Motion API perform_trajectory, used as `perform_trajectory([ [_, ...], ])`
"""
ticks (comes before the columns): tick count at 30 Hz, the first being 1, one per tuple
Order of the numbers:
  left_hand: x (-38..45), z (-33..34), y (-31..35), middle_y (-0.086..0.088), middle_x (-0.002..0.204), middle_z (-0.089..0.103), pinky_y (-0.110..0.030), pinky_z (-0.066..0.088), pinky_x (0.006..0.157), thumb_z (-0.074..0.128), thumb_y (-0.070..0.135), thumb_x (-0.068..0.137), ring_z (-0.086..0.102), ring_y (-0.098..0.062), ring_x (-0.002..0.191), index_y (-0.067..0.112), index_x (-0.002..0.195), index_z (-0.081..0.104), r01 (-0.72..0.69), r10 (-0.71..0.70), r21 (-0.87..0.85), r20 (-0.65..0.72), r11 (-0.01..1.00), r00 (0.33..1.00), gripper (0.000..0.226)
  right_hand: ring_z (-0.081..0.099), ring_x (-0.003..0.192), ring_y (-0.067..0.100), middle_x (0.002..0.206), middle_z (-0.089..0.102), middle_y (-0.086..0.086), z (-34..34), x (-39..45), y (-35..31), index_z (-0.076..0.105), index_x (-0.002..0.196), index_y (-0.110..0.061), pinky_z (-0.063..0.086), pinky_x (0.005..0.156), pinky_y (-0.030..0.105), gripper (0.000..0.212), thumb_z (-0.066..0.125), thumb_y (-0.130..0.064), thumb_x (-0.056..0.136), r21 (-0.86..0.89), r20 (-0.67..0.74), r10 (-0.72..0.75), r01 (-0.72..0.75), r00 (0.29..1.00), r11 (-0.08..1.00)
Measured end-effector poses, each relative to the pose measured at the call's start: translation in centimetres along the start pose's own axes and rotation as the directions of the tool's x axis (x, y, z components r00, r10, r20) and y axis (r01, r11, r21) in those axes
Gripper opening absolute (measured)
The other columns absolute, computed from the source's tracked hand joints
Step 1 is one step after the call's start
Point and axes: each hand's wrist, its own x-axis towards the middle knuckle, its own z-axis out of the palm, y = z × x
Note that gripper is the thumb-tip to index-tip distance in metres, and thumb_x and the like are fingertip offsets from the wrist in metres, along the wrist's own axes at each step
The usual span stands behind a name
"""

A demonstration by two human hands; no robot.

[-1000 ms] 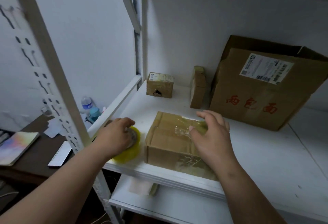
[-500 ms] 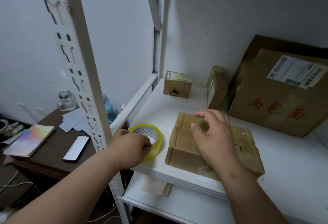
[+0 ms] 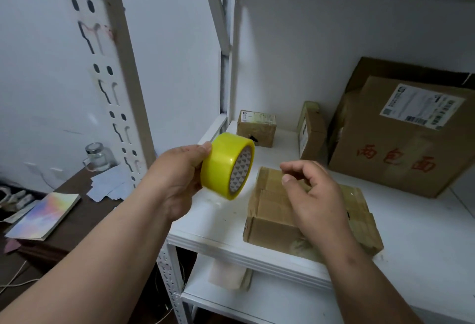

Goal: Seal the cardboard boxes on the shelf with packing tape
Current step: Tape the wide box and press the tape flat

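Single head view, forward and down, close over shelf (image 3: 424, 241)

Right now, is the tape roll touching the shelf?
Apart. The head view shows the left hand holding the tape roll up in the air, with bare white shelf visible below it.
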Motion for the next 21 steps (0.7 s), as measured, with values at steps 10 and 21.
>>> perform_trajectory([
  [10, -3.4, 4.3, 0.7, 0.002, 0.077, 0.072, -0.037, 0.05, 0.081, 0.058, 0.022, 0.095, 0.066, -0.016, 0.077, 0.02, 0.093, 0.068, 0.21, -0.178, -0.233, 0.153, 0.95, 0.972, 0.011, 0.034, 0.139, 0.007, 0.138, 0.039, -0.03, -2.0, -1.2, 1.1, 0.061, 0.13, -0.023, 0.028, 0.116, 0.032, 0.062, 0.049, -0.019, 0.068, -0.108, 0.352, -0.243, 0.297, 0.904, 0.949],
  [21, -5.5, 8.4, -1.2, 0.0, 0.077, 0.059, -0.036, 0.049, 0.072, 0.059, 0.069, 0.074, 0.06, -0.019, 0.075, 0.018, 0.091, 0.062, 0.098, -0.109, 0.068, 0.176, 0.993, 0.978, 0.053, 0.05, 0.088, 0.014, 0.083, 0.049, -0.015, -6.5, -2.8, 1.7, 0.052, 0.086, -0.028, 0.029, 0.1, 0.036, 0.018, 0.045, -0.044, 0.09, -0.38, 0.023, -0.328, 0.312, 0.944, 0.871],
])
